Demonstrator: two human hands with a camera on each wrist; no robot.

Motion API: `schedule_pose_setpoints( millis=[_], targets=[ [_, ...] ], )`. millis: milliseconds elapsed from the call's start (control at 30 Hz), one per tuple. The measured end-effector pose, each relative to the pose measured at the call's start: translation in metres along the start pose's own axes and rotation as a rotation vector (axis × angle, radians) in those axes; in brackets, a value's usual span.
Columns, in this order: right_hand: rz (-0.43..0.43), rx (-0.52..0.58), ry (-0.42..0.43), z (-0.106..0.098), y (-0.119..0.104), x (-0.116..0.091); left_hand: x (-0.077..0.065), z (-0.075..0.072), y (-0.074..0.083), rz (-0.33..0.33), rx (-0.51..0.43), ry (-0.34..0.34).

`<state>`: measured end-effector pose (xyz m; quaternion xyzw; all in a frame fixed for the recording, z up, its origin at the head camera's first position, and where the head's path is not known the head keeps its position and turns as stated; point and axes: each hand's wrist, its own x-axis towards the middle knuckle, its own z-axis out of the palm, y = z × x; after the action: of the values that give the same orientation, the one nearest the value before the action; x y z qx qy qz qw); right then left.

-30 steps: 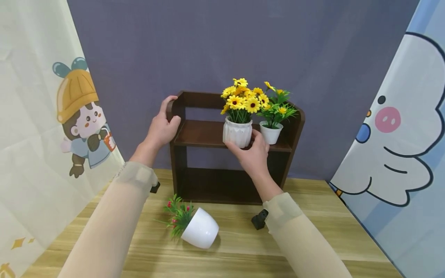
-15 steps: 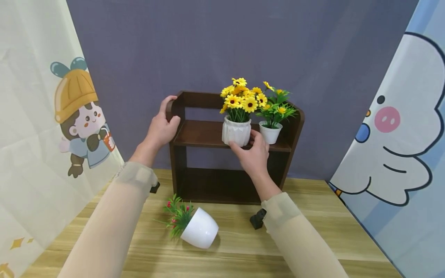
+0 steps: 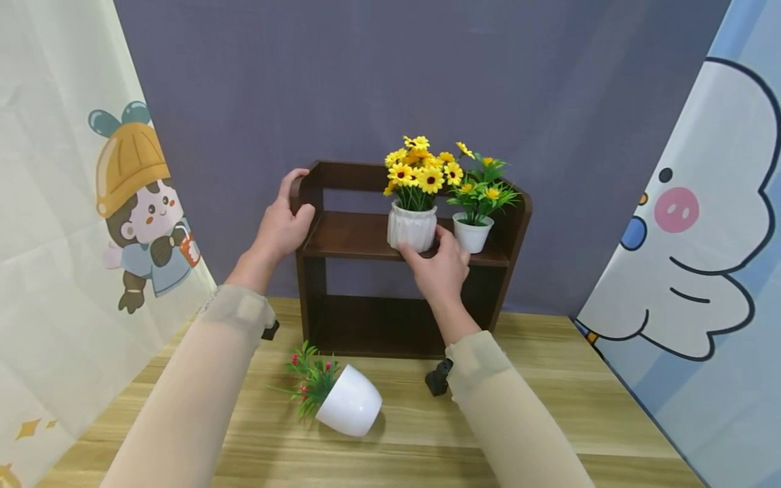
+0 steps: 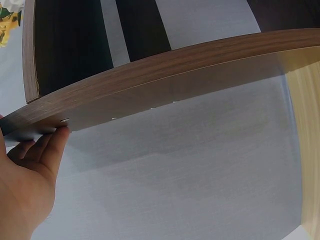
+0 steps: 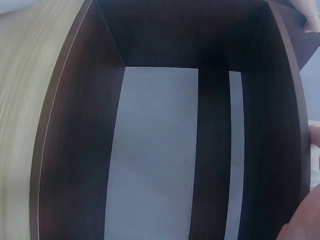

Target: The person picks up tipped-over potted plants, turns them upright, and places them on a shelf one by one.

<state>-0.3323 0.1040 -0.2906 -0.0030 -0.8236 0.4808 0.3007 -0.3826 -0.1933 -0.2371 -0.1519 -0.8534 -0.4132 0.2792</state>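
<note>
A dark brown wooden two-tier shelf stands on the table, and my left hand grips the top of its left side panel. In the left wrist view, fingers press against the outer face of that panel. My right hand holds a ribbed white flowerpot low on its front and right side, upright at the front of the upper tier. Yellow daisy-like artificial flowers fill this pot. Only a sliver of the right hand shows in the right wrist view.
Right of the held pot stands a smaller white pot with yellow blooms and green leaves. A glossy white pot with a red-flowered plant lies on its side on the wooden table before the shelf. A grey cloth hangs behind.
My right hand and the ribbed flowerpot have shifted slightly left along the upper tier, widening the gap to the smaller pot. The left hand keeps its grip in place.
</note>
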Motion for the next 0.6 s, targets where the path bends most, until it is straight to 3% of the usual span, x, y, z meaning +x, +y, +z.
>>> schedule_pose_setpoints(
  millis=[600],
  targets=[
    [0.052,-0.084,0.001,-0.002,-0.011,-0.008,-0.005,-0.003,0.003,0.009,-0.004,-0.006]
  ],
)
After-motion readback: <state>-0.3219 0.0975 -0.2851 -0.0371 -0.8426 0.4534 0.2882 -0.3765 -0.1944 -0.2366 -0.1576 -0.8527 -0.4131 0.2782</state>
